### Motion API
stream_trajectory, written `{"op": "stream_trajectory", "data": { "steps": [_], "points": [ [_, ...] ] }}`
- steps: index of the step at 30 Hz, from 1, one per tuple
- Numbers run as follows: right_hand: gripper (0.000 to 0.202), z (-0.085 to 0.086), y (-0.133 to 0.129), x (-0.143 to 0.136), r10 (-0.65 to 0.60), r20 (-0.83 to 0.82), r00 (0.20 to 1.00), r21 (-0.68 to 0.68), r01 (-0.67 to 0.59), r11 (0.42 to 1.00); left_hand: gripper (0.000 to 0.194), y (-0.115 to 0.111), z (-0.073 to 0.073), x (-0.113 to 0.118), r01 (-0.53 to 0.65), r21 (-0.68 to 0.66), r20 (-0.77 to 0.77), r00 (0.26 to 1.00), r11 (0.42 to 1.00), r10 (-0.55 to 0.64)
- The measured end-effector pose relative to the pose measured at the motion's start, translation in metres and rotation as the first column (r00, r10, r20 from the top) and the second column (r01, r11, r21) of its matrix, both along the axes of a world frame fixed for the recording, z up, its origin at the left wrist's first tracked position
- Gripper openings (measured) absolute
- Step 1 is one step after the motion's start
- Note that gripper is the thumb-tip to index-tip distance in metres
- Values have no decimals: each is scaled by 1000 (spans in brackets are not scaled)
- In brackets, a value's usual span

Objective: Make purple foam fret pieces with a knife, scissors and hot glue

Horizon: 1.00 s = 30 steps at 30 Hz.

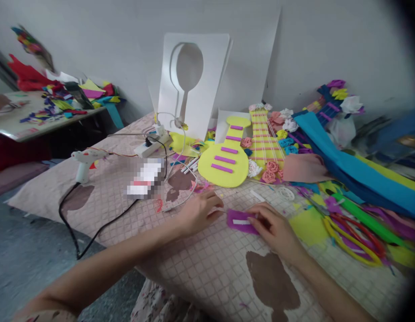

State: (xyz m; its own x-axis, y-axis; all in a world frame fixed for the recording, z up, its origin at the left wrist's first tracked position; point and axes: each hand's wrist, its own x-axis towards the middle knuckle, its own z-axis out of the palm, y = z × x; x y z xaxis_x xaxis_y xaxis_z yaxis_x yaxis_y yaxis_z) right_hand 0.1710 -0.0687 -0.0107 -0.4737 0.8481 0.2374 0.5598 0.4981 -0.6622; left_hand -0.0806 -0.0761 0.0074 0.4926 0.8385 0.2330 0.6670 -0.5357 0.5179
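A small piece of purple crepe paper (231,223) lies on the quilted cloth, and a short white strip (241,222) rests on its middle. My right hand (272,228) pinches the paper's right end, fingertips at the end of the strip. Just left of the paper is my left hand (202,212), thumb and fingers drawn together; something thin seems to stick out toward the paper, too small to make out. Behind both hands, a yellow guitar-shaped cutout (224,172) with several purple bars leans against other craft pieces.
To the left are a glue gun (83,165), a blurred phone-like object (145,179) and a power strip (151,145) with cables. Scissors (351,241) and blue crepe paper (358,156) lie at right. A white board with a cutout (217,67) stands against the wall.
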Motion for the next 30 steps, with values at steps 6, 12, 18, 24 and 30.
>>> {"op": "stream_trajectory", "data": {
  "steps": [6, 12, 18, 24, 30],
  "points": [
    [13, 32, 33, -26, 69, 84, 994, 135, -80, 988, 16, 1, 6, 1, 96, 110, -43, 995, 989, -92],
    [21, 61, 124, -127, 236, 378, 895, 328, -367, 871, 22, 7, 1, 7, 277, 226, -182, 954, 934, -239],
    [27, 41, 196, -205, 300, 482, 823, 303, -478, 824, 24, 8, -13, -5, 312, 287, -141, 949, 906, -282],
    [30, 21, 225, -236, 372, 520, 769, 264, -559, 786, 21, 4, -11, -3, 319, 281, -92, 948, 905, -306],
    [32, 15, 234, -261, 469, 459, 755, 208, -605, 769, 20, 0, -10, 3, 334, 303, -99, 943, 893, -319]
  ]
}}
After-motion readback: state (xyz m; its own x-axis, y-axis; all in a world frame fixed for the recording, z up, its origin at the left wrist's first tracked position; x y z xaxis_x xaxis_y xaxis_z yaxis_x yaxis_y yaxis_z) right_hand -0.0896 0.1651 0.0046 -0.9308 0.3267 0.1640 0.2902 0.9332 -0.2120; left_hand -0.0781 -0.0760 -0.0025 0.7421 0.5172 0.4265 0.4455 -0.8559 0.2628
